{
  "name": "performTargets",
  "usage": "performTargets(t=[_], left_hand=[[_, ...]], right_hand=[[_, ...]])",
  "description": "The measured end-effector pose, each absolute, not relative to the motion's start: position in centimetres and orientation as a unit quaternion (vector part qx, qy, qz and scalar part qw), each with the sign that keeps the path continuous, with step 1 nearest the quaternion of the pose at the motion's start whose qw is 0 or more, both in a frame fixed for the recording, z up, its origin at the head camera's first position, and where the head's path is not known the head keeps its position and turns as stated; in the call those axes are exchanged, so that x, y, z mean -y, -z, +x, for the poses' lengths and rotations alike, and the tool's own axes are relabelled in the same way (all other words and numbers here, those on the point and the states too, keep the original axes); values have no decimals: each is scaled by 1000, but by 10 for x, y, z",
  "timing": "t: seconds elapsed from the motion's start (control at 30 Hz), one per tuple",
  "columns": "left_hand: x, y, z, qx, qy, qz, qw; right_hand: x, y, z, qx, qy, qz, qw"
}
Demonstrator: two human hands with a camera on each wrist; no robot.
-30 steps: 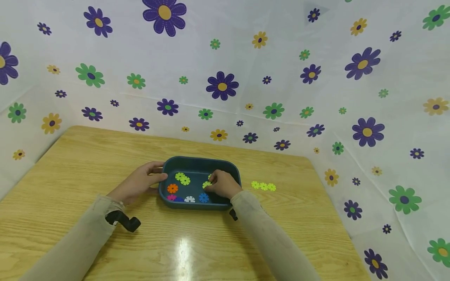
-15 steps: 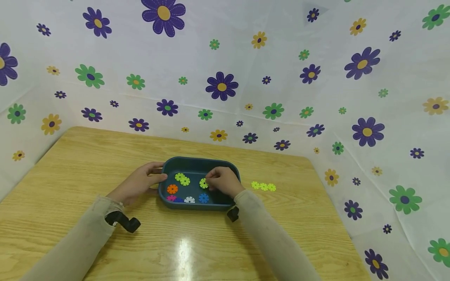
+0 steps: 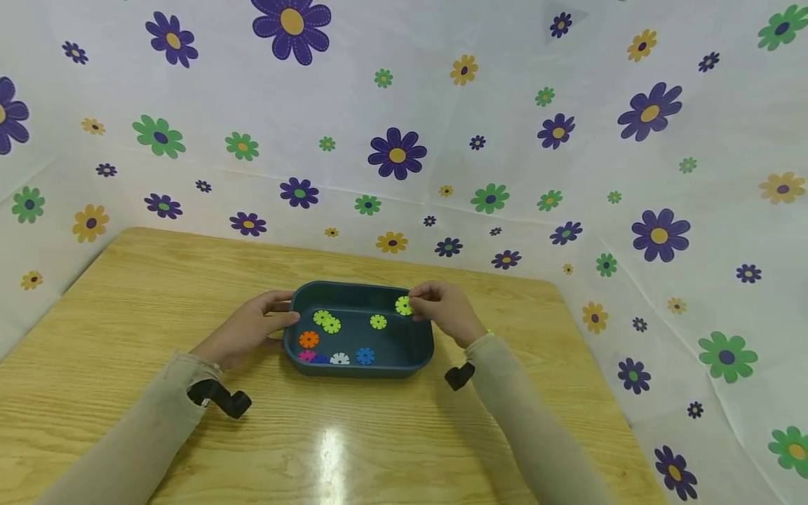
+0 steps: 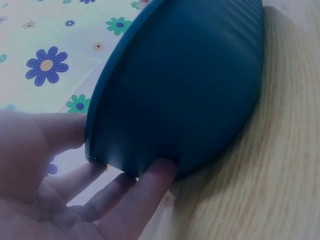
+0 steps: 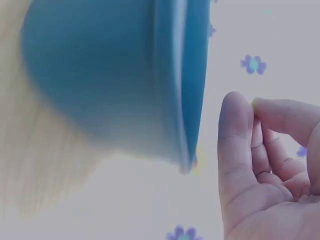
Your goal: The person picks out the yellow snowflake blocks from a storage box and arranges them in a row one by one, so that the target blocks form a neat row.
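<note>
A dark teal plastic tray (image 3: 360,373) stands on the table. My left hand (image 3: 249,326) grips its left end, the thumb at the rim and the fingertips against the outer wall (image 4: 175,90). Over the tray's right rear rim, my right hand (image 3: 449,312) pinches a yellow-green notched disc (image 3: 404,306). In the right wrist view the thumb and index fingertip of the right hand (image 5: 272,165) meet, and the disc is mostly hidden. A yellow-green disc (image 3: 378,322) lies inside the tray, with two overlapping yellow-green discs (image 3: 331,325) to its left.
The tray's front holds an orange disc (image 3: 308,339), a pink disc (image 3: 307,356), a dark blue disc (image 3: 321,359), a white disc (image 3: 339,358) and a blue disc (image 3: 365,356). Flower-printed sheeting (image 3: 353,84) walls the wooden table (image 3: 265,435). My right wrist mostly hides the yellow-green discs on the table.
My right hand has lifted a yellow-green disc from inside the tray and carried it right, over the rim. The left hand stays on the tray's left end.
</note>
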State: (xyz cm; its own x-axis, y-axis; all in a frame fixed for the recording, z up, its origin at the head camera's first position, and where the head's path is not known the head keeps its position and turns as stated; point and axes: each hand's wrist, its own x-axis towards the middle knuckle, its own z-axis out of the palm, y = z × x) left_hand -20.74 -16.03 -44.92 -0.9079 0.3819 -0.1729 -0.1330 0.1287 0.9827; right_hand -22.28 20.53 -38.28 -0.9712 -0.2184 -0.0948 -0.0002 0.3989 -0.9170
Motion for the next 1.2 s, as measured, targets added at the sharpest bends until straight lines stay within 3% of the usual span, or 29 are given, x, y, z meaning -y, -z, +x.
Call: performTargets(t=[0.33,0.5,0.83,1.2], left_hand=[[160,448,-207,-725,-653,86,200],[161,450,-208,-731,-648,83,199],[162,451,-209,-736,-643,82,196],[162,449,-208,-735,-644,81,197]], right_hand=[[-341,396,-233,-858,507,46,67],[-380,409,-226,-877,467,87,76],[-404,438,-228,-894,422,106,106],[-391,438,-228,-920,369,88,100]])
